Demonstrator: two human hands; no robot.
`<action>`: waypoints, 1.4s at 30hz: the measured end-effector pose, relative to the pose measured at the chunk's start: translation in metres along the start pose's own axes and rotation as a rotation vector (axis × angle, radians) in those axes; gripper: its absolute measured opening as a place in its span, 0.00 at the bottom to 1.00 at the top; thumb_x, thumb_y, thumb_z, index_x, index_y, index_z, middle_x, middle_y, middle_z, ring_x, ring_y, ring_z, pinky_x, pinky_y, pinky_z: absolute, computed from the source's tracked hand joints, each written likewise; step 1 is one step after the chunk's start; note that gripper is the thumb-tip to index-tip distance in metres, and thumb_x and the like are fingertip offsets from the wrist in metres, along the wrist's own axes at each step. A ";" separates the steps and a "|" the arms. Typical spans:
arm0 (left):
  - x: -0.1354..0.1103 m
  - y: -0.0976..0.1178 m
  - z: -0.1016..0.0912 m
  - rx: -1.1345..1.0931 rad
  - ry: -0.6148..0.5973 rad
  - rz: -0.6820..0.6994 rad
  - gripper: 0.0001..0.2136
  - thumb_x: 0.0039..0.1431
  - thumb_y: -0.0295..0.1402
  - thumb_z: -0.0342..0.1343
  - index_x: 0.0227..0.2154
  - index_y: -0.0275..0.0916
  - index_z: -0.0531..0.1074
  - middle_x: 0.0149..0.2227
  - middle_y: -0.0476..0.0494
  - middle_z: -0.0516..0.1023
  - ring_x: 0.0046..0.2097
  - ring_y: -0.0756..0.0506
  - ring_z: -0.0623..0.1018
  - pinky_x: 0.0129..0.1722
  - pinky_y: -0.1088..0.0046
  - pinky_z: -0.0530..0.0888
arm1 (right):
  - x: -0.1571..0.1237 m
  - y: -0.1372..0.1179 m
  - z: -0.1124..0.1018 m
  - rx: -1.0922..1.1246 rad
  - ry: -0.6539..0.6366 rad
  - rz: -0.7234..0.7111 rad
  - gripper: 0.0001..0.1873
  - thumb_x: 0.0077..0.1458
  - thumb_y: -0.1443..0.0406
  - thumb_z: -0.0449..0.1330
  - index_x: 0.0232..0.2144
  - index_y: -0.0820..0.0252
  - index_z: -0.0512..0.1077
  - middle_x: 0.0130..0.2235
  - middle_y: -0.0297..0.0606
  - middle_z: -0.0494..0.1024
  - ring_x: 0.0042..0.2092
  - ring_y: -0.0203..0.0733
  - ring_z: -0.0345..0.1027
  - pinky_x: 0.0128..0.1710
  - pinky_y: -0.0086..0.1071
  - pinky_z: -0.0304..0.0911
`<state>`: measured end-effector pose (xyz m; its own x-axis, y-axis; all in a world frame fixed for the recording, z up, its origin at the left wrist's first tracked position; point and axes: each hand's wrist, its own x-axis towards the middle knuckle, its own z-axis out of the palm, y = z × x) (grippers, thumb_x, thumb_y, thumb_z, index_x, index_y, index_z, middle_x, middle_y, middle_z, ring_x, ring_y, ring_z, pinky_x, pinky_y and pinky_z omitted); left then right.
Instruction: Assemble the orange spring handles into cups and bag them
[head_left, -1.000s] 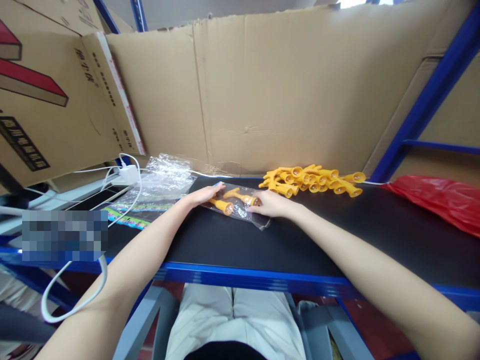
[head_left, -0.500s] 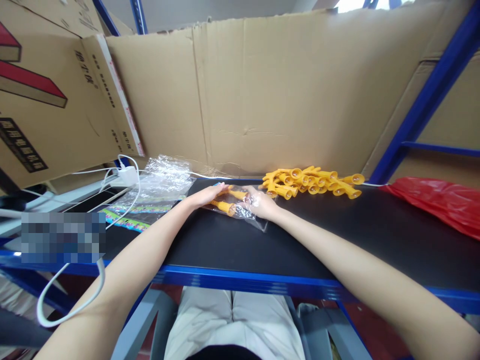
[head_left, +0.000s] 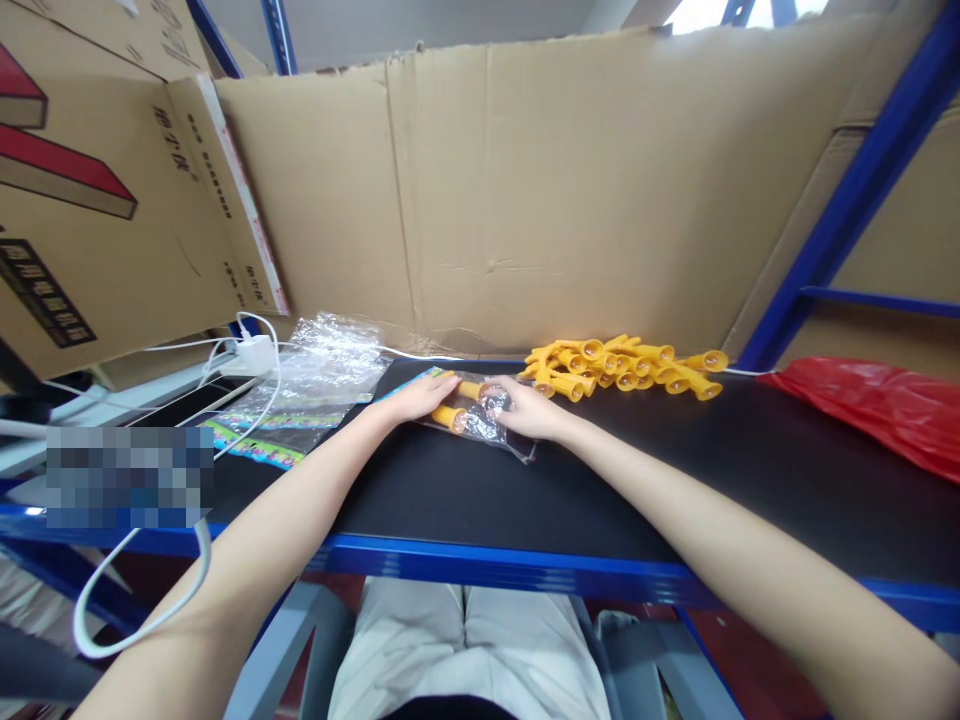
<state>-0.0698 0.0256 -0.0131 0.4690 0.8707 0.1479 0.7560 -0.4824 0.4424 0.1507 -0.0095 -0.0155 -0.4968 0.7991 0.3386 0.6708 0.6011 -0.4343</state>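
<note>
A clear plastic bag (head_left: 491,432) with a colourful header strip lies on the black tabletop between my hands. Two yellow pieces (head_left: 448,417) with flared, cup-like ends show inside it. My left hand (head_left: 420,397) grips the bag's left part, near the strip, with its fingers together. On the right side, the curled fingers of my right hand (head_left: 523,410) hold the bag by its crinkled film. Just behind that hand is a pile of similar yellow pieces (head_left: 626,365), with flared ends and branched, finger-like tips.
Flat clear bags with colourful strips (head_left: 259,445) and crumpled film (head_left: 337,345) lie to the left, beside a white charger (head_left: 255,352) and cables. A red plastic bag (head_left: 870,410) is at the far right. Cardboard (head_left: 570,190) walls the back; a blue rail (head_left: 510,562) edges the front.
My left hand has shifted slightly right over the bag. The yellow pieces in the bag have moved a little left, and more film shows beside my right fingers.
</note>
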 end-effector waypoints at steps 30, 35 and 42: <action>0.009 -0.048 -0.007 0.088 0.054 -0.088 0.27 0.57 0.46 0.38 0.56 0.40 0.61 0.60 0.47 0.58 0.61 0.44 0.58 0.59 0.70 0.52 | 0.002 0.040 -0.039 -0.329 -0.040 0.079 0.22 0.49 0.76 0.48 0.44 0.60 0.72 0.43 0.42 0.71 0.42 0.39 0.64 0.44 0.29 0.57; 0.009 -0.048 -0.008 0.105 0.056 -0.088 0.27 0.57 0.45 0.38 0.56 0.38 0.61 0.60 0.46 0.58 0.61 0.44 0.57 0.60 0.69 0.50 | -0.003 0.047 -0.033 -0.547 -0.061 -0.009 0.21 0.50 0.73 0.51 0.47 0.59 0.68 0.41 0.45 0.67 0.40 0.42 0.61 0.37 0.32 0.56; 0.009 -0.046 -0.007 0.074 0.046 -0.090 0.27 0.57 0.45 0.38 0.56 0.39 0.60 0.60 0.46 0.57 0.61 0.44 0.57 0.60 0.69 0.51 | -0.001 0.031 -0.048 -0.575 0.218 -0.204 0.16 0.50 0.75 0.48 0.41 0.62 0.67 0.43 0.45 0.70 0.45 0.45 0.60 0.43 0.35 0.49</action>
<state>-0.1036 0.0563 -0.0258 0.3771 0.9136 0.1519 0.8266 -0.4060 0.3898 0.1981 0.0075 0.0109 -0.5628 0.6126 0.5549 0.7927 0.5903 0.1524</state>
